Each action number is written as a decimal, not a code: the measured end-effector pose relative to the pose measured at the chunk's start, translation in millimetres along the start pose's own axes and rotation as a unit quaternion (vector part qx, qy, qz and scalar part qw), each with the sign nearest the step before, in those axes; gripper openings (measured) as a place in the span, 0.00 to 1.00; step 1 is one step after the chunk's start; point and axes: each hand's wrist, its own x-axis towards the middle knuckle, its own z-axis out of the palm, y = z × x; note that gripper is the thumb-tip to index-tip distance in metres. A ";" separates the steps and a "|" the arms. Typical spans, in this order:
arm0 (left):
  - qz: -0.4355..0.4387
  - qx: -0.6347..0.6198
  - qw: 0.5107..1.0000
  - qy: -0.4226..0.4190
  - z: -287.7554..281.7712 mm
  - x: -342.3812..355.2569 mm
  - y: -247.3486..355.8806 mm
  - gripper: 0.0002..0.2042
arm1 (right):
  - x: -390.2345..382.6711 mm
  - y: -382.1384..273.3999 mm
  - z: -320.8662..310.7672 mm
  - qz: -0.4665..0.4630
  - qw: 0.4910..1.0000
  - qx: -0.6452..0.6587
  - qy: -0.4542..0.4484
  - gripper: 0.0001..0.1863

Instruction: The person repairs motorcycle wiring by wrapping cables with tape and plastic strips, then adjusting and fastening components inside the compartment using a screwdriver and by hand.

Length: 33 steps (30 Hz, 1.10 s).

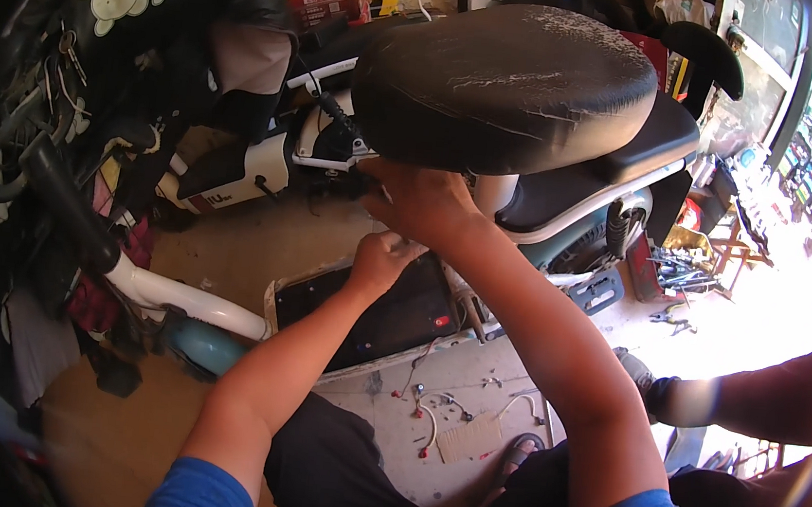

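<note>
My right hand (421,201) is raised beneath the worn black scooter seat (506,82), its fingers curled at dark parts (339,188) below the seat; what they grip is hidden. My left hand (384,259) is just below it, fingers bent in, with any held item hidden behind the hands. Under both hands, a black box (351,317) with a small red piece sits in the scooter's footboard area. A white tube (187,296) runs to the left of it.
Loose cables (424,417) and cardboard (466,440) lie on the floor below. Another scooter (576,211) stands behind. Tools (682,275) are at right. Another person's legs (764,391) are at the right edge. Dark covers (103,48) hang at left.
</note>
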 end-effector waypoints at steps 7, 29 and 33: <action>0.075 0.014 0.996 0.053 19.3 10.4 -29.1 0.10 | -0.6 19.6 17.7 -0.074 0.996 0.032 0.034 0.24; 0.039 0.082 0.996 -0.005 11.7 7.7 -14.7 0.11 | -1.9 17.4 0.2 -0.010 0.996 0.049 -0.068 0.24; 0.018 0.049 0.998 -0.034 9.4 11.1 -25.2 0.09 | -1.9 18.5 8.2 -0.047 0.999 0.009 0.015 0.23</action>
